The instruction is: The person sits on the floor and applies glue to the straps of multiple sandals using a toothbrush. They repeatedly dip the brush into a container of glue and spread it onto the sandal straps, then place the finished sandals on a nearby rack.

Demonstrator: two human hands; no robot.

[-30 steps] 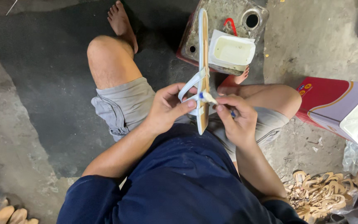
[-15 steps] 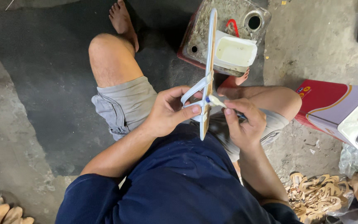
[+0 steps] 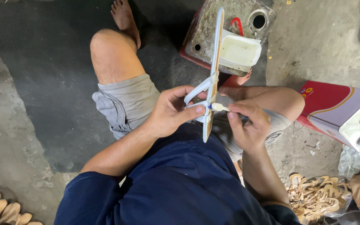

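Rough grey concrete floor [image 3: 34,125] fills the frame, darker in a patch at upper left, and a person in a dark blue shirt and grey shorts sits on it with bare knees drawn apart.

At the centre, the left hand [image 3: 169,112] is closed around a sandal [image 3: 212,79] held on edge, thumb pressed over the pale blue straps [image 3: 198,89] and fingers curled behind them. The sandal stands almost upright in the picture, its thin tan sole running from centre frame to the upper middle. Just right of it, the right hand [image 3: 248,125] pinches a small brush [image 3: 221,107] between thumb and forefinger, the other fingers folded in; the brush's whitish tip touches the sandal where the straps meet the sole.

Behind the sandal, in the upper middle, a stained metal can [image 3: 213,31] lies on its side, and a white rectangular tub [image 3: 239,52] of pale glue rests on it, a red handle [image 3: 237,25] just beyond. A bare foot shows at the top edge. At the right edge lies a red and lavender tin [image 3: 338,108]. A heap of tan strap pieces [image 3: 317,200] sits at lower right beside a clear plastic bag [image 3: 355,160], and several tan soles [image 3: 5,210] lie at lower left.
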